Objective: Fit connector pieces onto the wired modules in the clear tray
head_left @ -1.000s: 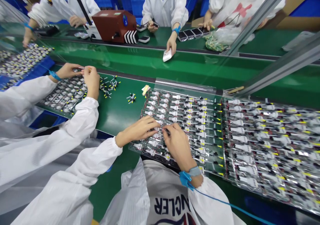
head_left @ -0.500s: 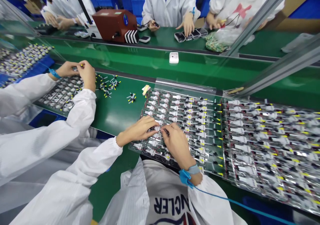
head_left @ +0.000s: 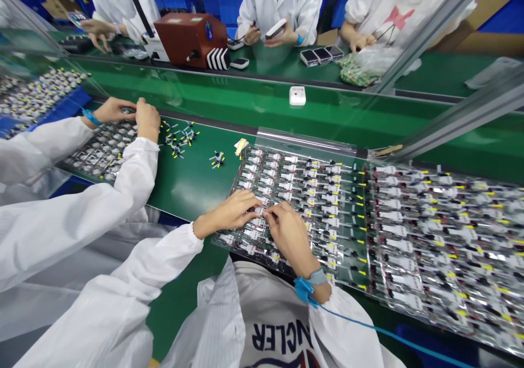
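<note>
My left hand (head_left: 234, 209) reaches over a clear plastic tray (head_left: 221, 243) filled with rows of small white parts with wires and yellow tips. Its thumb and fingers are closed around a small white part (head_left: 258, 212) in the tray's left half. My right hand (head_left: 290, 234), with a blue wrist strap (head_left: 305, 290), meets it from the right, thumb and forefinger pinched at that part's end. Whatever is between the right fingertips is too small to make out.
Another filled tray (head_left: 434, 237) adjoins on the right. Loose black parts with yellow tips (head_left: 217, 159) lie on the green bench. At left, a co-worker's hands (head_left: 148, 119) work over a tray. A white box (head_left: 297, 95) sits on the green strip behind; a clear panel and metal post (head_left: 426, 46) stand beyond.
My hands stay nearly in place at the same part. The white box has shifted right along the green strip. Across the bench, a person has lifted a white device; the left co-worker's hands moved slightly.
</note>
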The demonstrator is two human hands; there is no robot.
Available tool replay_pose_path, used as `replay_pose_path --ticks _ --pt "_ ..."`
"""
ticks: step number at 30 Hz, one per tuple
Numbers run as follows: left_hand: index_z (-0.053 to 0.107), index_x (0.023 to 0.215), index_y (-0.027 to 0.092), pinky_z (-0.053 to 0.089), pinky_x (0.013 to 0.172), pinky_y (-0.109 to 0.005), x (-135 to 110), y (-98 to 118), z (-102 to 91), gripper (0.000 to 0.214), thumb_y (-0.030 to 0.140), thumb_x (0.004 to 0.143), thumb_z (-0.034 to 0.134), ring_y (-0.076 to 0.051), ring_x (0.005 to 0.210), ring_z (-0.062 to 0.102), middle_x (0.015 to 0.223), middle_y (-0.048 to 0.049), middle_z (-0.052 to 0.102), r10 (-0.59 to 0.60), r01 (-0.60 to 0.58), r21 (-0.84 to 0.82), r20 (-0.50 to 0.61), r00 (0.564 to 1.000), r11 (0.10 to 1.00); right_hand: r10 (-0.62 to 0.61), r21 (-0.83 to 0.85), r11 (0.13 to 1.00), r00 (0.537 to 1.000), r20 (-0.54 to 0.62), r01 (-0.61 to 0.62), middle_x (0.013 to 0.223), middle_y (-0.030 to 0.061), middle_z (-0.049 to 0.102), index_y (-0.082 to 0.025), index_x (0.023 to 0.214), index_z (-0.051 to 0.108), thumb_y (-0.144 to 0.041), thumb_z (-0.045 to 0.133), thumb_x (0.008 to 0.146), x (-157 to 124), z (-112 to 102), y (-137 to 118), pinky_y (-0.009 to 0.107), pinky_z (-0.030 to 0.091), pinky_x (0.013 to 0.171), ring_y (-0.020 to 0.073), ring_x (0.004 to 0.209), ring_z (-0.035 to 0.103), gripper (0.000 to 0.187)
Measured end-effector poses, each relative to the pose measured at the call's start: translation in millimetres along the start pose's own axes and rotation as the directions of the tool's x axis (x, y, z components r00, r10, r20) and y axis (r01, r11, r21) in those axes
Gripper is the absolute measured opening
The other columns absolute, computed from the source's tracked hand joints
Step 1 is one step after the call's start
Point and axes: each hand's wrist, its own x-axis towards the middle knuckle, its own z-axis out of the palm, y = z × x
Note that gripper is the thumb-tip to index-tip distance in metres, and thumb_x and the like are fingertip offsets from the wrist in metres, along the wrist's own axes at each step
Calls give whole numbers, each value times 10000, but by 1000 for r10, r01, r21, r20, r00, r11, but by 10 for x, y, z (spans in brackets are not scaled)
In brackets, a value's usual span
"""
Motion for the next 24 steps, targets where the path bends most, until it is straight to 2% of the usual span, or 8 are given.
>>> replay_pose_path --ticks 7,13,16,24 --pt "643 1124 167 455 933 -382 11 -2 -11 330 438 1049 471 -246 1003 603 1022 -102 661 -13 13 -23 7 1000 1000 8 -32 999 1000 21 -7 979 64 673 -204 950 740 -227 538 1011 19 -14 -27 290 398 703 198 822 636 213" --pt "637 1134 184 459 928 -382 15 -33 -26 308 433 1045 478 -246 997 602 1021 -97 657 -18 19 -8 48 999 1000 20 -27 999 1000 10 -19 974 53 675 -213 1047 715 -232 566 985 -11 -62 -32 299 409 711 196 789 629 162" --pt "635 1135 177 461 928 -385 16 -43 -27 315 430 1050 468 -243 996 598 1022 -99 653 -3 3 -9 39 999 1000 10 -32 999 1000 12 -9 952 48 664 -218 988 708 -236 541 1000 -17 -65 -26 294 400 698 193 785 620 168" --pt "625 1136 182 463 917 -382 0 -42 17 289 408 1053 464 -234 984 589 1005 -88 642 8 -8 -10 -4 1000 1000 -29 31 999 999 -31 30 1005 66 675 -200 1003 704 -218 496 1016 2 20 9 295 420 734 209 859 631 209"
